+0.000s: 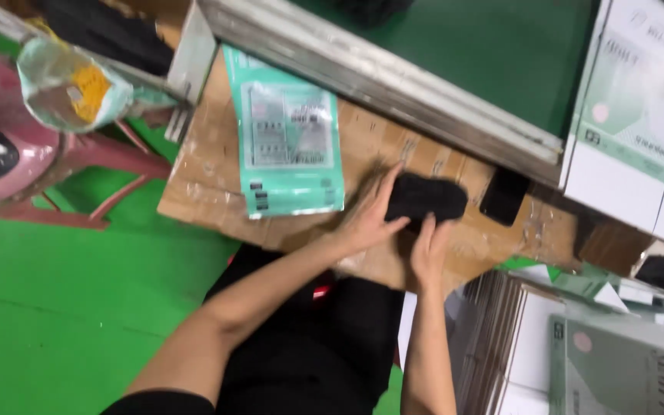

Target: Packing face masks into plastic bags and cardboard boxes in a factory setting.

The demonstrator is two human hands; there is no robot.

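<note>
At the middle of the frame, on the taped cardboard work surface, lies one black fabric piece, and both my hands are on it. My left hand lies open, fingers spread along its left edge; my right hand presses its lower edge with fingers straight. Just left of them lies one flat mint-green pouch. One dark phone lies right of the fabric. At the right edge stand white cartons; I cannot count them surely.
</note>
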